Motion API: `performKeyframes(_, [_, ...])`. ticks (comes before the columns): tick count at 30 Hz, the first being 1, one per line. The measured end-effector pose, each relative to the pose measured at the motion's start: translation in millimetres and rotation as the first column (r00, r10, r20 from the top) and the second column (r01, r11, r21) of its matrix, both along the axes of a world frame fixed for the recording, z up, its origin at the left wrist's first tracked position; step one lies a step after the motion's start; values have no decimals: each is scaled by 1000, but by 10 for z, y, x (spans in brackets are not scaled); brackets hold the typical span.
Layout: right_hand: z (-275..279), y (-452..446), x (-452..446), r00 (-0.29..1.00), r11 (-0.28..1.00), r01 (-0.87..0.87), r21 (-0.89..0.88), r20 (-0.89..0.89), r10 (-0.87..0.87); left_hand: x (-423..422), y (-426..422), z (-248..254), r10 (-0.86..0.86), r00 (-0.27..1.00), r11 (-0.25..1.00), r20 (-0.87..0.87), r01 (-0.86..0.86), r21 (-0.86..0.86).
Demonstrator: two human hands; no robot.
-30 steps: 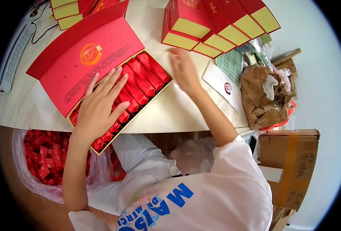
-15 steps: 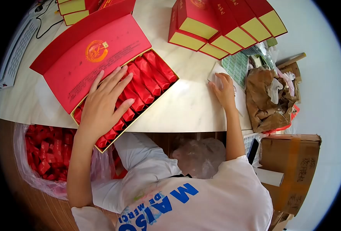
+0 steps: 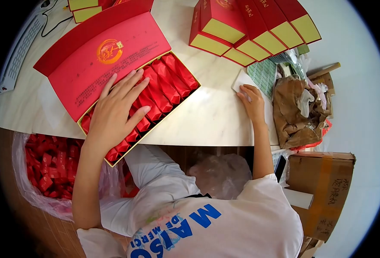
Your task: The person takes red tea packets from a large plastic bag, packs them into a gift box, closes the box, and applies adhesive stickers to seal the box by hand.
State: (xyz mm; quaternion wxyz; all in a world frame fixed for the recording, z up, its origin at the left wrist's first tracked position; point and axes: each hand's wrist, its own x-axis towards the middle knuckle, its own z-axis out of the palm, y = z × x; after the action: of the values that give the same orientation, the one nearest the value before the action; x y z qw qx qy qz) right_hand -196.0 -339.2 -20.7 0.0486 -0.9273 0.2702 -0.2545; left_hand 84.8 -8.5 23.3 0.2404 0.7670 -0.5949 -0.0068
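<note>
- Open red cardboard box with a yellow rim [image 3: 164,119]: on the pale marble-patterned table [image 3: 194,124], set slantwise, near corner jutting past the front edge toward the lap. Probably kept close for easy reach.
- Box's red lid with a gold round emblem [image 3: 108,64]: folded back away from the person, so the contents lie exposed.
- Shiny red faceted pouches [image 3: 164,84]: side by side in a row inside the box, likely packed snugly so they stay in line.
- Left hand [image 3: 117,106]: palm down over the pouches, fingers lightly spread, thumb apart from them. Looks like steadying the box and flattening the row, useful with that corner unsupported.
- Right hand [image 3: 252,102]: at the near-left edge of a white paper sheet or stack [image 3: 268,115], well apart from the box. Fingers bent, close together; can't tell whether they pinch the paper or only touch it.
- Closed red boxes with yellow ends [image 3: 258,28]: stacked at the far right, presumably to leave working room.
- Clear plastic bag [image 3: 20,172] of small red packets [image 3: 54,165]: below the table on the left, likely a handy low spot.
</note>
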Motion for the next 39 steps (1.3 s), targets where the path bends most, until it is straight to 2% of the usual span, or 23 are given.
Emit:
performKeyframes(10, [-19, -61, -53, 999, 997, -35, 70, 32, 33, -2, 6, -4, -4, 1000, 1000, 7, 4, -15])
performKeyframes(12, [-27, -82, -66, 1000, 998, 14, 63, 16, -15, -3, 8, 0, -1, 1000, 1000, 9, 1, -15])
performKeyframes(13, [-3, -38, -41, 1000, 998, 6, 62, 17, -7, -6, 5, 7, -10, 999, 999, -36, 8, -41])
performKeyframes(15, [97, 200, 97, 958, 983, 180, 31, 222, -182, 33, 26, 37, -15, 987, 988, -157, -10, -154])
performKeyframes(16, [188, 391, 226, 916, 978, 207, 3, 351, -195, 64, 57, 59, -17, 972, 971, -233, -40, -237])
performKeyframes(17, [284, 576, 359, 916, 985, 141, -98, 390, -92, 72, 113, 115, 4, 927, 927, -376, -144, -347])
performKeyframes(18, [368, 788, 492, 906, 977, 84, -195, 424, 7, 119, 173, 130, 51, 926, 862, -375, -230, -452])
performKeyframes(20, [430, 1418, 857, 879, 947, -208, -247, 377, 291, 170, 391, 45, 18, 708, 593, -706, -576, -562])
performKeyframes(22, [369, 1734, 1089, 793, 862, -452, -230, 339, 506, 164, 537, 18, 85, 688, 536, -721, -641, -549])
performKeyframes(24, [321, 2022, 1233, 727, 783, -594, -186, 293, 621, 148, 673, -97, 156, 630, 495, -761, -716, -492])
performKeyframes(28, [191, 2429, 1358, 653, 704, -702, -108, 297, 697, 51, 811, -206, 171, 602, 491, -780, -739, -462])
performKeyframes(32, [177, 2597, 1376, 681, 715, -690, -115, 233, 694, 1, 865, -285, 180, 607, 521, -774, -726, -449])
performKeyframes(39, [148, 2654, 1472, 624, 655, -755, -32, 272, 732, -15, 914, -388, 157, 615, 530, -773, -713, -459])
